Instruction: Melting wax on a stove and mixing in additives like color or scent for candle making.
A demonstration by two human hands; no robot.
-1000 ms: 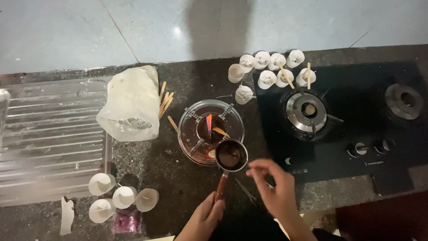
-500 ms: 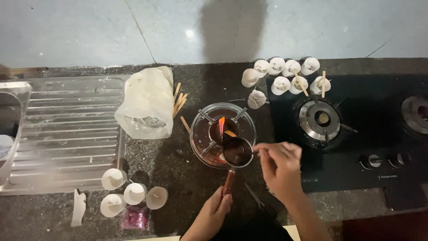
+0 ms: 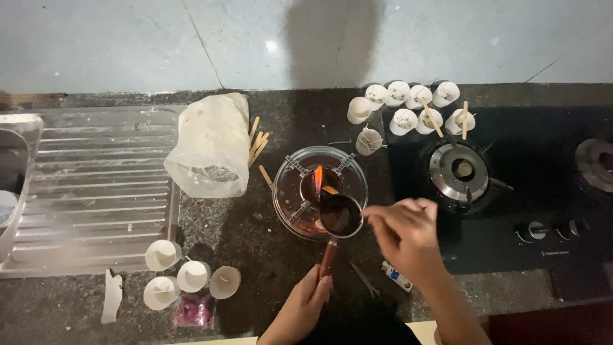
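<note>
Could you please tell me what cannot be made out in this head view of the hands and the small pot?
- Right hand: whether its fingers pinch anything is too small to tell.
- Small pot: its dark contents cannot be identified; too dim.
- Left hand: wrist cut off by the bottom edge; its fingers meet the pot handle.
- Glass bowl: the pot covers its near side.
- Sink: cut off by the left edge.

Dark granite counter (image 3: 255, 255), grey wall (image 3: 128, 38)

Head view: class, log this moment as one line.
left hand: grips pot handle | small pot: dark liquid, over glass bowl | right hand: pinched at pot rim | flame lit
</note>
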